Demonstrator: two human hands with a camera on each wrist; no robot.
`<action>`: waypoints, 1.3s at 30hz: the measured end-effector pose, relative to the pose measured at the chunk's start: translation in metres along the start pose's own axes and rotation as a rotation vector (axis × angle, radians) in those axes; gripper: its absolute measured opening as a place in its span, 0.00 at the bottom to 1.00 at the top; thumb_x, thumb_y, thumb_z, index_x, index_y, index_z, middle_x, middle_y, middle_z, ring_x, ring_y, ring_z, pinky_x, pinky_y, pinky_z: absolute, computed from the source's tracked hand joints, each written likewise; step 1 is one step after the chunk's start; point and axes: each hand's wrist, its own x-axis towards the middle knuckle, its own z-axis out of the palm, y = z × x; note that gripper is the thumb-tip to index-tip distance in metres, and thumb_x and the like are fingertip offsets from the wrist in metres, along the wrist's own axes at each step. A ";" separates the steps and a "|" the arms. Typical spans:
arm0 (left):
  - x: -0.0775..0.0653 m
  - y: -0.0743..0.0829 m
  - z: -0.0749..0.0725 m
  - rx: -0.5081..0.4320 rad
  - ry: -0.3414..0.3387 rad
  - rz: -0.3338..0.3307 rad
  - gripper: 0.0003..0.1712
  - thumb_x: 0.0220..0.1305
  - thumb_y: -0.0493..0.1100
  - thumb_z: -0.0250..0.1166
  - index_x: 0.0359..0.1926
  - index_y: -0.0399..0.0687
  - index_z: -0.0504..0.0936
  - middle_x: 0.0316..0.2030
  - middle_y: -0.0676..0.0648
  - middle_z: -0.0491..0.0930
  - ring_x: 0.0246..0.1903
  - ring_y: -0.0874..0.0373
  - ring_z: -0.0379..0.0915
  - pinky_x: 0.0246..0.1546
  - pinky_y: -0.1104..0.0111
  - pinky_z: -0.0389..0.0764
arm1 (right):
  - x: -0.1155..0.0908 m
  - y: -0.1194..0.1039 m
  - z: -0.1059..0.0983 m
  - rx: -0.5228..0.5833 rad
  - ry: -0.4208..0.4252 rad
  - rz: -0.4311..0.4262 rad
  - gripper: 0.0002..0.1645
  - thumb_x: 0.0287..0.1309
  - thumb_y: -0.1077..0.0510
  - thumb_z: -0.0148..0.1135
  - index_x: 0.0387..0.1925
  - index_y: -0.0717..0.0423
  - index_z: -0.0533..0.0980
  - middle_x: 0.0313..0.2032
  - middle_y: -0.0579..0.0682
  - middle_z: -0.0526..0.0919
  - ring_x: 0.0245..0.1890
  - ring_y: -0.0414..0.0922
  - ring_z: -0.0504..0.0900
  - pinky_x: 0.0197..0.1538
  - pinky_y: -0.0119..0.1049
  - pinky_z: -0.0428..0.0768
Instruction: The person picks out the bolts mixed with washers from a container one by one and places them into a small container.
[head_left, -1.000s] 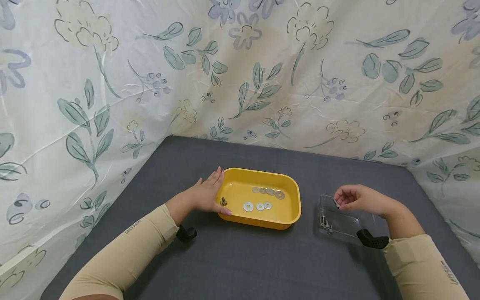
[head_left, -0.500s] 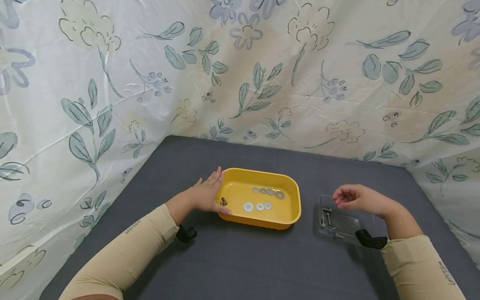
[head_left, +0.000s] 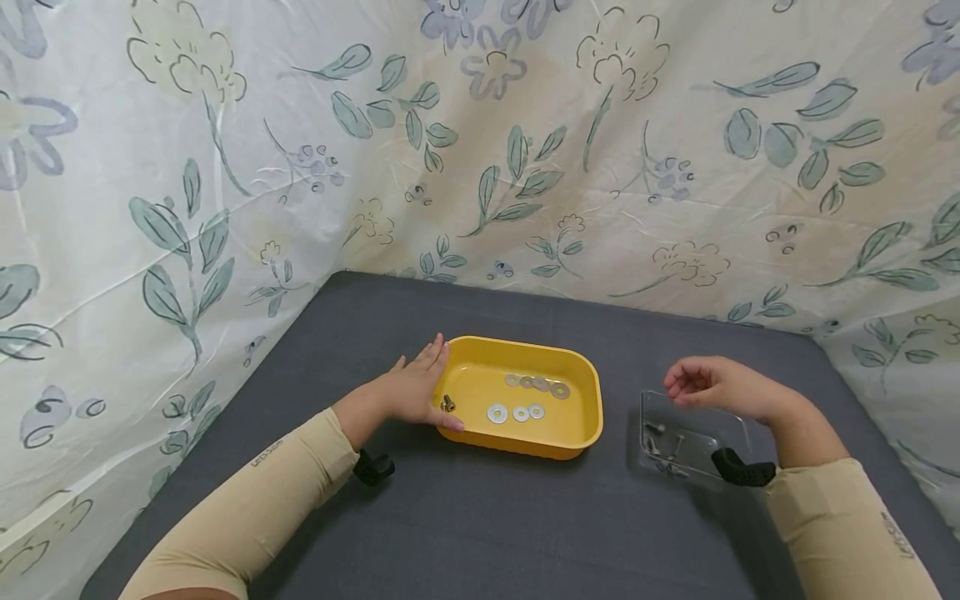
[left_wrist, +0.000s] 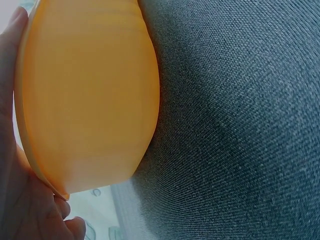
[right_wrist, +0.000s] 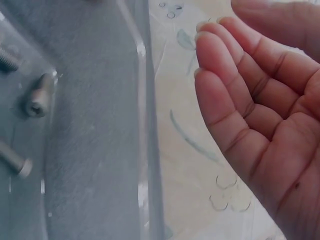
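Observation:
My left hand (head_left: 411, 390) rests spread across the left end of a yellow tray (head_left: 570, 432), thumb at the near rim and fingers at the far one. Flat metal washers (head_left: 497, 413) lie in two rows inside the tray, and small screws (head_left: 448, 404) sit at its left end beside that hand. My right hand (head_left: 712, 385) hovers over a clear plastic box (head_left: 642, 421), fingers loosely bent and palm bare in the right wrist view. Several metal screws (right_wrist: 37, 97) lie on the box's floor; part of the box is hidden under the right wrist.
Dark grey cloth (head_left: 510, 525) covers the table. Floral curtains (head_left: 480, 167) hang behind it and along both sides. Black straps (head_left: 742, 468) show at the wrists. A strip of cloth separates the tray from the clear box.
My right hand has let go of a small metal screw into the clear box and risen slightly. Screws in the box now lie spread out. My left hand and the tray stay put.

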 end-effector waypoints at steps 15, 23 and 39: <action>0.003 0.003 -0.002 -0.004 -0.011 -0.011 0.76 0.34 0.83 0.55 0.70 0.44 0.28 0.68 0.47 0.19 0.69 0.52 0.26 0.63 0.45 0.41 | 0.049 -0.044 -0.002 -0.069 -0.071 -0.104 0.12 0.55 0.60 0.62 0.41 0.59 0.73 0.38 0.56 0.77 0.38 0.51 0.78 0.41 0.37 0.79; 0.005 0.005 -0.003 0.006 -0.023 -0.025 0.78 0.31 0.85 0.53 0.70 0.45 0.27 0.68 0.48 0.18 0.69 0.54 0.24 0.64 0.46 0.41 | 0.080 -0.068 0.009 -0.098 -0.105 -0.109 0.11 0.54 0.64 0.62 0.41 0.59 0.74 0.36 0.56 0.77 0.36 0.53 0.76 0.40 0.40 0.79; 0.007 0.006 -0.003 0.011 -0.008 -0.025 0.76 0.33 0.83 0.54 0.70 0.43 0.29 0.69 0.46 0.20 0.69 0.52 0.25 0.63 0.44 0.42 | 0.149 -0.105 0.043 -0.124 -0.211 -0.224 0.11 0.53 0.63 0.63 0.39 0.54 0.74 0.35 0.52 0.77 0.36 0.48 0.75 0.41 0.37 0.77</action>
